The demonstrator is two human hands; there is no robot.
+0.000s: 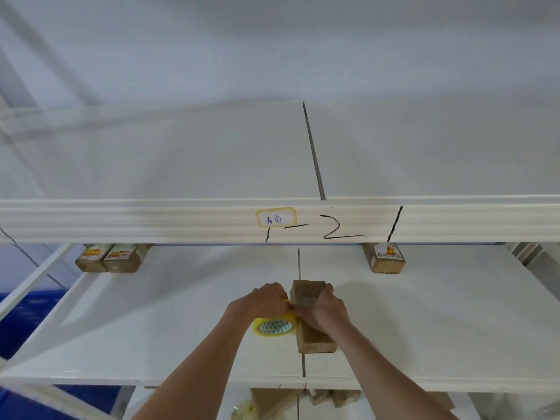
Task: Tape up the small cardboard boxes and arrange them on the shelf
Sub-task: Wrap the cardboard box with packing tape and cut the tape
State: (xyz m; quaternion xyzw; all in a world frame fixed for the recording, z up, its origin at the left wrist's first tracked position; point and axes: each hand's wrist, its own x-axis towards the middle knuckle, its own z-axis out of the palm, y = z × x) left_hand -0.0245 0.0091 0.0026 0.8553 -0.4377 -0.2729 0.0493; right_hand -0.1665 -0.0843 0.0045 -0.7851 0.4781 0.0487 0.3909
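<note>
Taping step is proceeding: the left hand (266,298) is pinching yellow tape from the yellow tape roll (275,326), the right hand (325,307) gripping the long brown cardboard box (315,338) at the white shelf's (424,328) 6 o'clock edge. Next move likely needs pressing the strip flat.

You are in a storeroom.
Big white shelves (181,313) hold small brown boxes (388,259), and a name sticker (275,218) marks one.
</note>
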